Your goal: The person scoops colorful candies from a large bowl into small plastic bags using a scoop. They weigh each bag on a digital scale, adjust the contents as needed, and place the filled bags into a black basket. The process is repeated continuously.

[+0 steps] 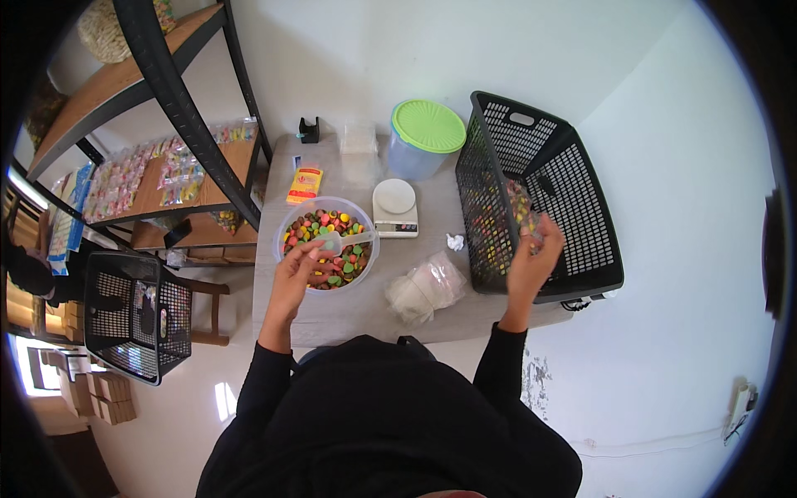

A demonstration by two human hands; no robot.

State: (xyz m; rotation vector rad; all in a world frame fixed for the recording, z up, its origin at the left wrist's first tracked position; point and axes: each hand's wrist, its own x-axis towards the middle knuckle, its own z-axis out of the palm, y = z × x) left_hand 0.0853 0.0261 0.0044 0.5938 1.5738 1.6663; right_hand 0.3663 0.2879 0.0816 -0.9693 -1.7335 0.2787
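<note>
My right hand [537, 252] pinches a clear plastic packet of coloured candies [518, 202] over the tall black plastic crate [579, 205] at the table's right. More coloured pieces show through the crate's left mesh wall. On the left, my left hand [303, 267] is above a translucent round tub [278, 239] filled with button-shaped candies [320, 221] in brown, yellow, green and pink. A clear plastic scoop [355, 238] lies across the tub at its fingertips; whether the fingers grip it cannot be told. Right beside the tub stands a white kitchen scale [396, 215] with nothing on its round plate.
A bundle of clear plastic bags [426, 287], crumpled white paper [455, 241], a yellow packet [305, 185] and a green-lidded container [426, 140] are on the table [361, 320]. Shelves with candy packets [118, 180] and another black crate [140, 317] stand left; a person's dark sleeve [28, 274] shows there.
</note>
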